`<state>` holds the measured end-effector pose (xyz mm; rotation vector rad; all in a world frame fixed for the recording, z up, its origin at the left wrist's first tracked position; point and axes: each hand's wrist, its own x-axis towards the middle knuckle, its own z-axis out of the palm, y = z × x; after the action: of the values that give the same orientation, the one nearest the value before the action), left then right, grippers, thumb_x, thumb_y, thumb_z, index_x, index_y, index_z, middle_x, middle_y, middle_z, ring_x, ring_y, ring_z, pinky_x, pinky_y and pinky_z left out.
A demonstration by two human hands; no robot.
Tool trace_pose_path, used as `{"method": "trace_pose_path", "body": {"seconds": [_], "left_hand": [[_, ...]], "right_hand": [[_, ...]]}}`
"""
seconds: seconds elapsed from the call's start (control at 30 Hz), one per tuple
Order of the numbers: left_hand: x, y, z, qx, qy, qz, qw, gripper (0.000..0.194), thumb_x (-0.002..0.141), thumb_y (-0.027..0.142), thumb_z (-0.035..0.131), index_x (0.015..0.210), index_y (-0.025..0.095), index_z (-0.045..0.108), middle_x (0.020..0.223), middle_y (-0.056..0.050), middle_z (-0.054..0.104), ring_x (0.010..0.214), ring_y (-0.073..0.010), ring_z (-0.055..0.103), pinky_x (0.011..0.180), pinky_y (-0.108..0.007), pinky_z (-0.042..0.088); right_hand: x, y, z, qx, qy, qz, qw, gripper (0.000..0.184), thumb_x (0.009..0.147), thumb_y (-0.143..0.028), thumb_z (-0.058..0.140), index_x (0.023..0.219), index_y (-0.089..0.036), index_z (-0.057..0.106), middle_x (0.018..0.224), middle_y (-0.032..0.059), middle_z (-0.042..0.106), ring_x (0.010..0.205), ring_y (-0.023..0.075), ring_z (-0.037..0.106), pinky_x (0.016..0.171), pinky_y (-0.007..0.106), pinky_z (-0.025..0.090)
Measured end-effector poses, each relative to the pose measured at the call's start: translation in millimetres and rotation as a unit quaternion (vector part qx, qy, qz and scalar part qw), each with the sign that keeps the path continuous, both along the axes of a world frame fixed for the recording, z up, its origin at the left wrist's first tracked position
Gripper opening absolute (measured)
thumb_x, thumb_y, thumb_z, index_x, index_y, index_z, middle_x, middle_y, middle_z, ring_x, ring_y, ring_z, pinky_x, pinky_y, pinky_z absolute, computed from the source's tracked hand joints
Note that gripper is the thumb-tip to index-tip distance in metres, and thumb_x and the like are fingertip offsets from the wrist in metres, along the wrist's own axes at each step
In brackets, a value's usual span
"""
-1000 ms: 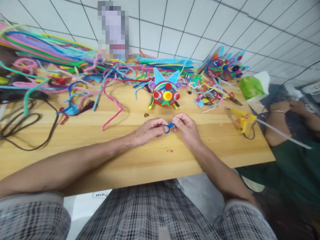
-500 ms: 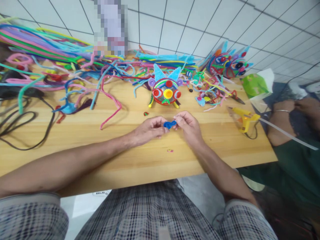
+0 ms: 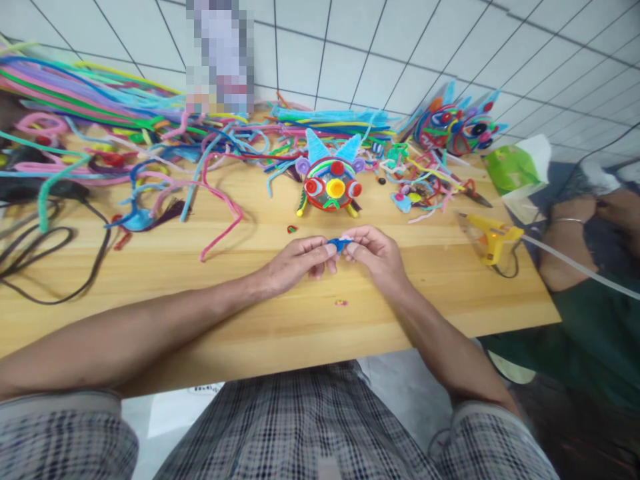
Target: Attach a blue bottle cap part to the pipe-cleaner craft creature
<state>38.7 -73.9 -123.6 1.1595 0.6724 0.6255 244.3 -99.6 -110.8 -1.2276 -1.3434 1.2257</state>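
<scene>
Between my two hands is a small twisted piece of blue pipe cleaner [image 3: 340,245], held above the table. The fingers and thumb of my left hand [image 3: 306,257] pinch its left end. My right hand [image 3: 377,257] grips the right end, and the fingertips hide part of it. Just beyond stands a colourful mask-like figure [image 3: 334,187] with light blue pointed ears, red eyes and a yellow nose. A tiny red and green curl [image 3: 292,229] lies left of the figure, and a small pink and yellow bit [image 3: 341,303] rests nearer to me.
Long pipe cleaners [image 3: 100,100] are heaped along the back left. A yellow glue gun [image 3: 490,237] with its stick lies at right, near pliers [image 3: 475,195] and a green tissue pack [image 3: 513,170]. Two similar figures [image 3: 455,127] stand behind. Another person's arm [image 3: 567,240] is at the right edge.
The blue pipe cleaner has turned between my fingers, and its loop now looks flatter. My left thumb has shifted onto it. The figure and other things stay in place.
</scene>
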Motion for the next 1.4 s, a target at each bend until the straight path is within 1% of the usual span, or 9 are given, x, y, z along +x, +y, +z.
{"method": "trace_pose_path", "body": {"seconds": [0.13,0.3,0.5,0.7,0.97,1.1,1.17,1.3,1.4], "left_hand": [[1.0,1.7,-1.9,-0.058,-0.03,0.012,0.998,0.054,0.086,0.068,0.071,0.088,0.014,0.067,0.078,-0.006,0.071,0.055,-0.0112,0.057,0.051,-0.025,0.044],[2.2,0.6,-0.4,-0.08,-0.062,0.081,0.992,0.05,0.082,0.063,0.078,0.094,0.019,0.058,0.087,-0.002,0.071,0.051,-0.0094,0.057,0.045,-0.023,0.044],[2.3,-1.0,-1.0,-0.029,-0.039,0.082,0.995,0.04,0.081,0.047,0.084,0.096,0.019,0.06,0.076,0.004,0.065,0.051,-0.0074,0.054,0.046,-0.021,0.042],[0.8,-0.7,3.4,0.011,-0.028,0.144,0.989,0.03,0.086,0.045,0.077,0.086,0.018,0.063,0.078,0.001,0.07,0.049,-0.0064,0.048,0.046,-0.022,0.038],[0.4,-1.4,3.8,0.013,-0.038,0.151,0.988,0.025,0.084,0.04,0.078,0.086,0.017,0.066,0.074,0.001,0.068,0.049,-0.0063,0.048,0.047,-0.022,0.036],[0.6,-1.5,2.2,0.027,-0.044,0.151,0.987,0.029,0.085,0.043,0.08,0.088,0.017,0.068,0.076,0.0,0.07,0.05,-0.0062,0.048,0.047,-0.021,0.036],[0.6,-0.9,2.7,0.025,-0.042,0.162,0.986,0.029,0.084,0.043,0.08,0.088,0.017,0.067,0.075,0.001,0.07,0.049,-0.0062,0.048,0.047,-0.021,0.036],[0.5,0.9,3.3,0.027,-0.032,0.168,0.985,0.028,0.084,0.041,0.08,0.085,0.017,0.066,0.074,0.001,0.071,0.05,-0.0062,0.047,0.047,-0.021,0.036],[-0.1,2.2,1.4,0.036,-0.025,0.157,0.987,0.027,0.086,0.041,0.079,0.085,0.017,0.066,0.075,0.0,0.071,0.051,-0.0064,0.048,0.049,-0.021,0.038]], "right_hand": [[-0.7,0.2,-1.9,-0.013,-0.011,-0.011,1.0,0.029,0.084,-0.049,0.078,0.093,-0.022,0.075,0.073,-0.0007,0.073,0.066,0.0131,0.065,0.068,0.03,0.058],[-1.3,-0.2,-2.0,-0.013,-0.032,-0.029,0.999,0.035,0.084,-0.055,0.079,0.086,-0.021,0.074,0.071,0.0009,0.074,0.061,0.0139,0.063,0.064,0.03,0.055],[-3.9,-2.2,2.9,-0.002,-0.085,-0.024,0.996,0.034,0.086,-0.052,0.077,0.075,-0.021,0.067,0.063,-0.0016,0.067,0.059,0.0125,0.057,0.061,0.028,0.047],[-2.1,-2.2,-1.3,0.04,-0.11,-0.023,0.993,0.025,0.09,-0.044,0.073,0.1,-0.022,0.069,0.081,-0.0005,0.07,0.071,0.0141,0.062,0.069,0.029,0.05],[-1.6,0.4,-15.7,0.176,-0.366,0.025,0.914,0.012,0.087,-0.017,0.064,0.098,-0.022,0.068,0.094,0.0048,0.069,0.085,0.0188,0.063,0.08,0.033,0.052],[2.6,-1.4,-3.8,0.161,-0.312,-0.017,0.936,0.012,0.094,-0.022,0.059,0.103,-0.022,0.067,0.094,0.0038,0.071,0.082,0.0177,0.064,0.077,0.032,0.05],[7.4,-6.0,9.5,0.107,-0.324,0.046,0.939,0.009,0.092,-0.027,0.064,0.099,-0.021,0.067,0.084,0.0002,0.069,0.073,0.0155,0.062,0.071,0.03,0.047],[8.2,-24.0,35.6,0.022,-0.462,0.265,0.846,0.018,0.084,-0.03,0.079,0.097,-0.021,0.07,0.082,-0.0004,0.072,0.073,0.0159,0.063,0.067,0.028,0.037],[-3.8,-38.7,44.1,0.025,-0.539,0.319,0.779,0.01,0.094,-0.024,0.067,0.086,-0.019,0.069,0.087,0.0044,0.076,0.076,0.0175,0.065,0.066,0.03,0.032]]}}
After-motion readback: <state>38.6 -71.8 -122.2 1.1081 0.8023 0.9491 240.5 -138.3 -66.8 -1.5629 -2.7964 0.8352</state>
